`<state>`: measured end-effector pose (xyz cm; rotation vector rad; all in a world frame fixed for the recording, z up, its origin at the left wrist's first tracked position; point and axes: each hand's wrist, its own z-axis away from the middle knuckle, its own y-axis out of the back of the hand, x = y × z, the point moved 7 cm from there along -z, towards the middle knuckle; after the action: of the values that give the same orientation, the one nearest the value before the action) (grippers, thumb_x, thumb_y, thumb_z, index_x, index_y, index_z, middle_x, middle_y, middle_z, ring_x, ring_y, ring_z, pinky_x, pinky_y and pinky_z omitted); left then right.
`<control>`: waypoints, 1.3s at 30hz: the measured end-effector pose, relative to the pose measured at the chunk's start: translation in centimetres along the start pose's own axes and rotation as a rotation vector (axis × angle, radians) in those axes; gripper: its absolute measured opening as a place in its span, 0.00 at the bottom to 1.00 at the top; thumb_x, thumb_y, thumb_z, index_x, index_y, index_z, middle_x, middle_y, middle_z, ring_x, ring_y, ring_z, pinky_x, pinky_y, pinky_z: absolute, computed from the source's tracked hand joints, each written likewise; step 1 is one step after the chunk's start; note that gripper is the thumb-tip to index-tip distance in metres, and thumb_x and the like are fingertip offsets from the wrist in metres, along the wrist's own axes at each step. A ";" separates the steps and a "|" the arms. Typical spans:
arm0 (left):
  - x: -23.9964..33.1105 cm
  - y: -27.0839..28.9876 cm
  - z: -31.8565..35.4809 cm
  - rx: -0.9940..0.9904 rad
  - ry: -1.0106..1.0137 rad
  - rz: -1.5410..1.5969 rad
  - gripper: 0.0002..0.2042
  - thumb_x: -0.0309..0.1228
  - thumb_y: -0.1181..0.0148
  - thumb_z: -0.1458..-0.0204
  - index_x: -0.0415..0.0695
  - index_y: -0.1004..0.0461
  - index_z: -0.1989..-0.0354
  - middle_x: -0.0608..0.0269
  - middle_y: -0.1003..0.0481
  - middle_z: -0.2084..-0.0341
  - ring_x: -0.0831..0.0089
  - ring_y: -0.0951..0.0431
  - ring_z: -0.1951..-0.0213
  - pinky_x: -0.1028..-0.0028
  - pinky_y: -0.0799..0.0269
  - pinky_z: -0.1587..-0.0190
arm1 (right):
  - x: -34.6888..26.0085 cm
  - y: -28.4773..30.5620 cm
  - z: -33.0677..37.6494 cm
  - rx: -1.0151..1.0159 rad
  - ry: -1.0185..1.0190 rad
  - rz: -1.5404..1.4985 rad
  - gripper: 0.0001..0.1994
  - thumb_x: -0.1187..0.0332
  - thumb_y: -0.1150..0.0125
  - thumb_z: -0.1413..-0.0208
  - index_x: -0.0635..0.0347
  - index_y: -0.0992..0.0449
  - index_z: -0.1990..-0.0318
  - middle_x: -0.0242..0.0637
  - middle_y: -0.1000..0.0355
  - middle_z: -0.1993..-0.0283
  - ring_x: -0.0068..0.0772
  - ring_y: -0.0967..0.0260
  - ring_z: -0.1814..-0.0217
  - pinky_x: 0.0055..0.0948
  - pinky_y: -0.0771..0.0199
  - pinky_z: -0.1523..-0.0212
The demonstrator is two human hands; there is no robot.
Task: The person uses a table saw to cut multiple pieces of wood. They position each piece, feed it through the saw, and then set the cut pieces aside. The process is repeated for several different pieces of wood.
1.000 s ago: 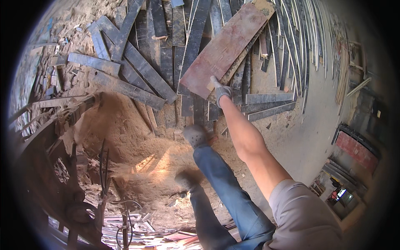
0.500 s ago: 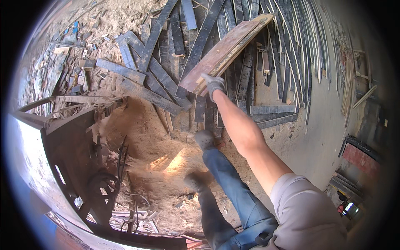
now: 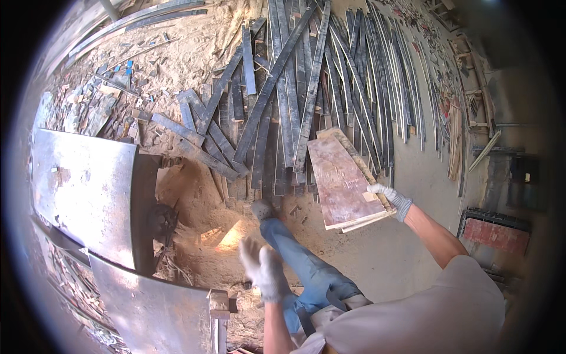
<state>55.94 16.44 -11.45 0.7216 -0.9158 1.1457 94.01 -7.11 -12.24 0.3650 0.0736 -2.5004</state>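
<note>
A short stack of reddish-brown plywood boards (image 3: pixel 342 183) hangs in front of me to the right, its pieces fanned slightly apart. My right hand (image 3: pixel 393 199), in a pale knit glove, grips their near right edge, thumb on top; the fingers underneath are hidden. Lower down, near my thigh, my gloved left hand (image 3: pixel 265 272) is raised with its fingers apart, and nothing is in it. To the left of that hand stands a metal machine table (image 3: pixel 85 189), worn and shiny.
Long dark plywood strips (image 3: pixel 277 76) lie crisscrossed on the ground ahead. Sawdust (image 3: pixel 188 194) is heaped beside the machine, and offcuts (image 3: pixel 94 112) are scattered at the far left. A second metal surface (image 3: pixel 153 307) lies near left. At right sits a red panel (image 3: pixel 495 236).
My right hand has brought the boards off the strip pile, nearer and to the right. The left hand has come into view. My view has shifted, showing more of the machine table.
</note>
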 end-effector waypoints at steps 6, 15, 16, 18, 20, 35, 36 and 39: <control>-10.9 -15.7 14.7 -0.400 1.183 0.793 0.34 0.53 0.32 0.41 0.45 0.28 0.33 0.50 0.23 0.41 0.55 0.21 0.43 0.53 0.22 0.40 | 12.5 0.5 20.2 -0.071 -0.024 0.359 0.22 0.54 0.24 0.48 0.65 0.16 0.55 0.38 0.17 0.57 0.29 0.18 0.55 0.31 0.18 0.53; -0.2 -7.5 25.7 -0.601 0.580 0.809 0.24 0.36 0.26 0.43 0.35 0.23 0.43 0.54 0.17 0.56 0.61 0.16 0.58 0.62 0.15 0.52 | 19.3 1.8 37.2 -0.145 0.582 1.266 0.34 0.37 0.26 0.52 0.68 0.16 0.61 0.35 0.22 0.69 0.28 0.27 0.68 0.31 0.25 0.63; 2.0 -5.1 27.0 -0.560 0.479 0.748 0.25 0.35 0.25 0.45 0.34 0.24 0.42 0.56 0.18 0.54 0.64 0.17 0.57 0.66 0.19 0.50 | 20.6 1.1 39.9 -0.155 0.657 1.240 0.35 0.37 0.26 0.52 0.68 0.17 0.59 0.35 0.23 0.69 0.27 0.28 0.67 0.30 0.25 0.62; 7.8 0.5 28.5 -0.440 0.170 0.739 0.26 0.34 0.24 0.46 0.35 0.25 0.41 0.58 0.19 0.51 0.66 0.19 0.54 0.67 0.22 0.46 | 22.1 -1.5 44.6 -0.212 0.946 1.178 0.35 0.38 0.27 0.50 0.68 0.19 0.55 0.34 0.24 0.68 0.25 0.29 0.65 0.28 0.26 0.59; 12.1 6.7 31.2 -0.339 -0.053 0.795 0.29 0.34 0.24 0.45 0.37 0.28 0.38 0.59 0.20 0.48 0.68 0.20 0.50 0.67 0.26 0.43 | 23.4 -3.4 45.8 -0.233 0.933 1.053 0.35 0.41 0.26 0.49 0.67 0.21 0.48 0.35 0.22 0.61 0.25 0.26 0.58 0.27 0.26 0.54; 3.0 44.3 36.7 1.117 0.015 0.976 0.20 0.41 0.23 0.45 0.34 0.22 0.61 0.55 0.19 0.62 0.68 0.22 0.71 0.69 0.20 0.62 | 34.7 -38.8 39.0 -0.621 1.020 0.623 0.25 0.62 0.25 0.39 0.65 0.25 0.41 0.36 0.19 0.50 0.27 0.23 0.52 0.30 0.22 0.48; 2.1 45.4 36.6 1.154 0.052 1.041 0.21 0.41 0.23 0.45 0.33 0.21 0.60 0.55 0.19 0.62 0.67 0.21 0.70 0.67 0.19 0.61 | 34.8 -42.1 38.6 -0.676 1.021 0.682 0.24 0.63 0.25 0.39 0.65 0.25 0.40 0.37 0.19 0.48 0.27 0.23 0.52 0.30 0.22 0.48; 0.1 48.0 35.7 1.314 0.222 1.096 0.26 0.46 0.25 0.44 0.30 0.22 0.58 0.52 0.19 0.63 0.64 0.20 0.70 0.64 0.18 0.63 | 34.7 -51.1 36.2 -0.788 0.956 0.863 0.27 0.59 0.24 0.41 0.67 0.26 0.41 0.41 0.20 0.46 0.29 0.23 0.49 0.32 0.23 0.45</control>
<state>1.51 -1.23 6.11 1.0893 -0.1785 2.8294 28.65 10.12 11.40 0.9452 0.9962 -1.1440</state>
